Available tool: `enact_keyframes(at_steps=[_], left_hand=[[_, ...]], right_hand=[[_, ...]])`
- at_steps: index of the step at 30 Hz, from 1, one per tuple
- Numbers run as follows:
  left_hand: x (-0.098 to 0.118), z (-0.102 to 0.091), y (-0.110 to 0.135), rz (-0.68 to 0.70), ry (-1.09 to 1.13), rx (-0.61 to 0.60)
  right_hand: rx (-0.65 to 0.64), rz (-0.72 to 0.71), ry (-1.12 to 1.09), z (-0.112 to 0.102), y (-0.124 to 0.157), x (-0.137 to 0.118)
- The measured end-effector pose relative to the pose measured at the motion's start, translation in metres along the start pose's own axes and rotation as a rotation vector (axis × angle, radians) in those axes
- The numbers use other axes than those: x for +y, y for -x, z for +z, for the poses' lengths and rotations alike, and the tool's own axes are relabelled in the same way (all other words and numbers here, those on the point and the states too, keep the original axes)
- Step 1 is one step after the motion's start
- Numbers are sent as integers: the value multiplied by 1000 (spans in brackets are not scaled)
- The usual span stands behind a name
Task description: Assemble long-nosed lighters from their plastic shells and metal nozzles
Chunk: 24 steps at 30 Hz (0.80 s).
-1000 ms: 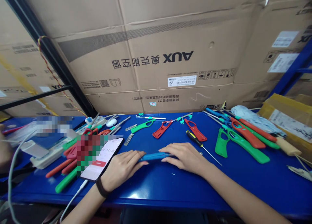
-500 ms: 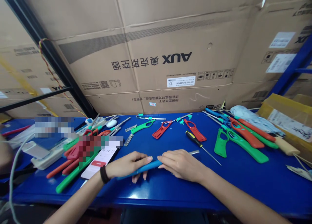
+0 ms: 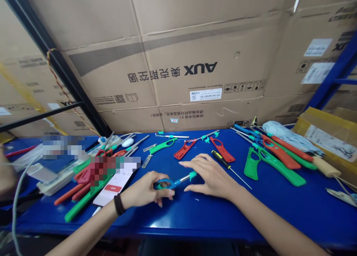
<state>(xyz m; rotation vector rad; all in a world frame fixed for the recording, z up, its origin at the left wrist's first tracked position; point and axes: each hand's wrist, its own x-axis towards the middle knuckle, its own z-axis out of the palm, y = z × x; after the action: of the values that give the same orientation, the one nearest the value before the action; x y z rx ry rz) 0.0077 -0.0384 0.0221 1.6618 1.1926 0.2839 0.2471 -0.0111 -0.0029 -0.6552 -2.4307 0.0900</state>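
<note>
Left hand (image 3: 145,189) curled around blue utility lighter (image 3: 174,183); right hand (image 3: 209,176) open, empty, just beside it; cardboard box (image 3: 320,131) on bench (image 3: 195,219), contents hidden.

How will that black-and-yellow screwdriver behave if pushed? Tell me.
The black-and-yellow screwdriver probably rolls when pushed, its handle looking round. Its long thin shaft looks stiff, not floppy. It likely feels light for its length, given that slim build.

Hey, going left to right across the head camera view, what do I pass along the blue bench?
White power strip → phone → left hand → blue lighter → right hand → green lighter → wooden handle
</note>
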Motion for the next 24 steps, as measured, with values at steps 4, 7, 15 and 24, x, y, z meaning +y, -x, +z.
enact_keyframes(at_steps=[4, 7, 15, 24], left_hand=[[2, -9, 8, -2, -90, 7], [0, -13, 9, -23, -99, -36], [-1, -7, 2, 36, -195, -16], [8, 3, -16, 10, -11, -84]], right_hand=[[-120, 117, 0, -2, 0, 3], [-151, 80, -24, 2, 0, 4], [-265, 74, -74, 4, 0, -1], [-291, 185, -60, -1, 0, -6]])
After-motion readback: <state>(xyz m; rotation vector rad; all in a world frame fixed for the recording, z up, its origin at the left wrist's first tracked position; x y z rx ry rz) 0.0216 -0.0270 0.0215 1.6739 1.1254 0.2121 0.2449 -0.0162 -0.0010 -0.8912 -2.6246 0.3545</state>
